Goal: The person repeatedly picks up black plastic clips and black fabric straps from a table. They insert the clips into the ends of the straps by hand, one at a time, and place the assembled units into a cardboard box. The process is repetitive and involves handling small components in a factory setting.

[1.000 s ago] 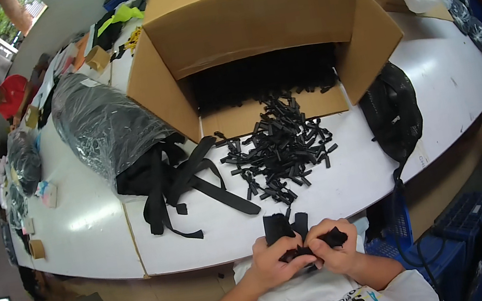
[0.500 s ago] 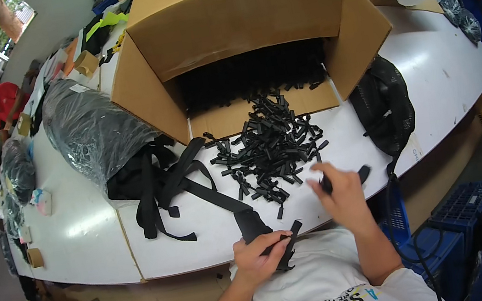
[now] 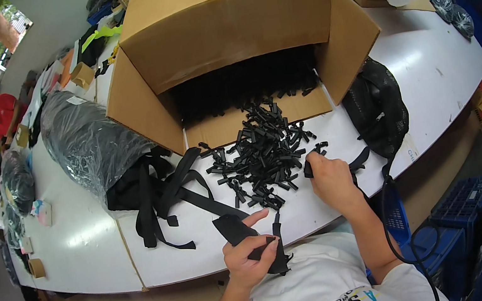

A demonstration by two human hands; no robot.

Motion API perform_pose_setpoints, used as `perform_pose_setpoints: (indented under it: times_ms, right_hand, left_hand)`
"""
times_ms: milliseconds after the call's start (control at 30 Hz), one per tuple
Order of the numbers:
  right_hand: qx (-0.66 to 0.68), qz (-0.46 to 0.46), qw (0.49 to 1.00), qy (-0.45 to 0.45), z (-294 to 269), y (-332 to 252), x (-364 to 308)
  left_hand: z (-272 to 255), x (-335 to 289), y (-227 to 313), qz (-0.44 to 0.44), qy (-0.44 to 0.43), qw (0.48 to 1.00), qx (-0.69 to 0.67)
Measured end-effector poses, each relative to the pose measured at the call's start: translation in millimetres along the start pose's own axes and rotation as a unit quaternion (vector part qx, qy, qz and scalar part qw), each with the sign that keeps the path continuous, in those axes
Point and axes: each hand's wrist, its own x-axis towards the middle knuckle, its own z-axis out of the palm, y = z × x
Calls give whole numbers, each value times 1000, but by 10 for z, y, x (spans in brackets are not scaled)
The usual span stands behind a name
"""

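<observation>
My left hand (image 3: 249, 254) is closed on a black fabric strap (image 3: 232, 230), whose wide flat end sticks up past the fingers; its index finger is stretched out. A narrow black strip (image 3: 278, 233) stands up beside that hand. My right hand (image 3: 332, 180) is at the right edge of a pile of small black plastic fittings (image 3: 267, 152). Its fingers are bent around a dark strap-like piece (image 3: 308, 170), which shows left of the fingers; a similar dark end (image 3: 360, 160) shows right of the hand. A single fitting (image 3: 320, 148) lies just past the fingertips.
An open cardboard box (image 3: 227, 31) lies on its side behind the pile, more black pieces inside. Black straps (image 3: 153, 197) spill from a plastic bag (image 3: 86, 138) on the left. A black mesh bag (image 3: 377, 108) with a cord lies right. Blue crates (image 3: 463, 202) stand below the table.
My right hand has moved up, closer to the pile's right edge. My left hand has shifted slightly left and tilted the strap, its index finger now stretched out. The whole view has shifted a little.
</observation>
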Motion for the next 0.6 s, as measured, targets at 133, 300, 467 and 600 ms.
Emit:
perform_pose_setpoints:
  times_ms: [133,300,467,600]
  right_hand:
    - [120,-44,982,141,-191,30,-36]
    - [259,-57,932,248,-455,-32,-63]
    - [658,21,734,170,-323,22,-205]
    - [778,38,621,92,-194,-141,-374]
  left_hand:
    - [-19,10,2,21,-1,1000,16]
    - [-43,-21,-47,-1,-35,999,-8]
    - [30,64,5,34,-27,999,3]
    - [70,38,-13,28,-16,999,27]
